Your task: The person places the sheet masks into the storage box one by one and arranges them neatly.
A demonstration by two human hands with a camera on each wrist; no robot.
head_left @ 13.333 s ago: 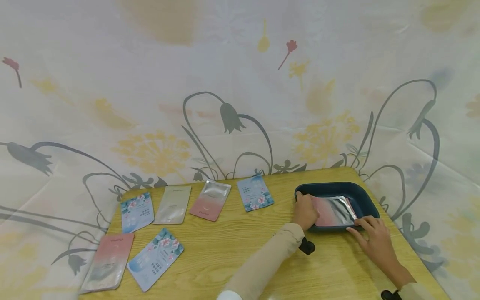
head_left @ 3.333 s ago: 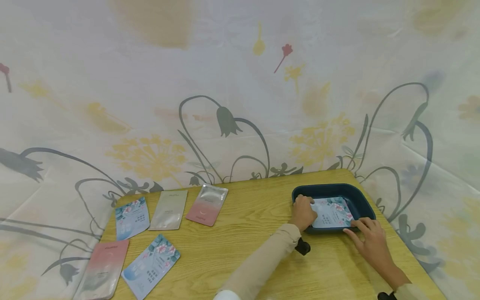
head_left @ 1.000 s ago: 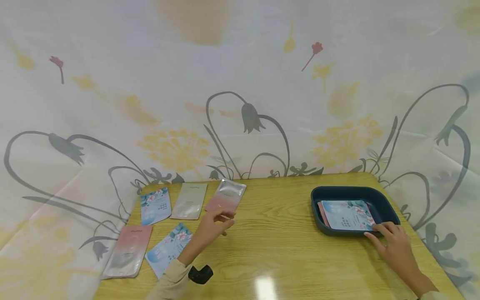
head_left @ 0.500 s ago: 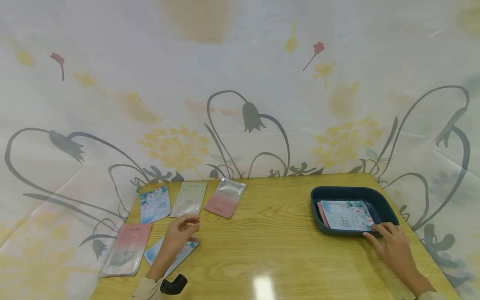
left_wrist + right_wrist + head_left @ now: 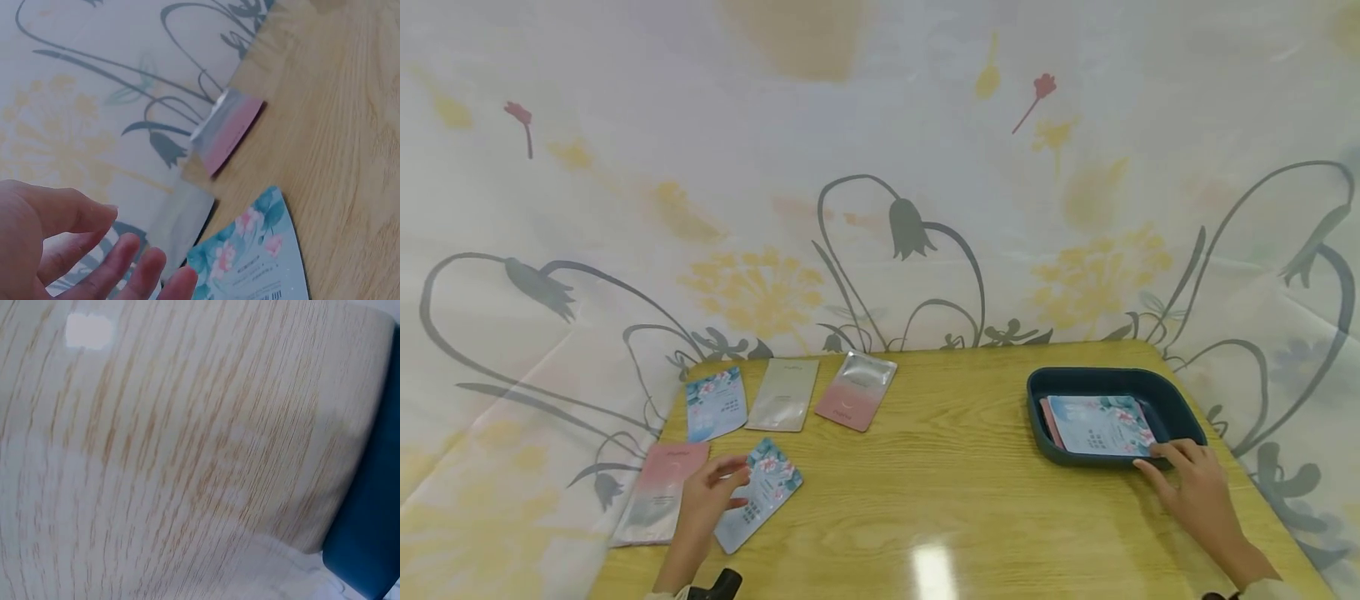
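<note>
My left hand [image 5: 707, 492] hovers with loosely bent fingers over the left part of the table, holding nothing. Just beside its fingertips lies a blue floral face mask packet [image 5: 769, 492], which also shows below the fingers [image 5: 128, 247] in the left wrist view. A pink-and-silver mask packet [image 5: 658, 500] is partly covered by this hand. At the right, my right hand [image 5: 1198, 496] grips the front rim of a dark blue tray [image 5: 1041, 387], thumb outside and fingers over the edge. Inside the tray, another blue floral packet [image 5: 1097, 427] lies on a pink one [image 5: 1051, 425].
Along the back left lie a blue floral packet [image 5: 715, 404], a cream packet [image 5: 782, 396] and a pink-and-silver packet [image 5: 856, 392]. A flower-patterned sheet [image 5: 910, 292] rises behind the wooden table [image 5: 925, 467].
A blue floral packet from the back of the table now lies in the tray on the pink one. My left hand has moved from the tray to the left side; my right hand stays at the tray.
</note>
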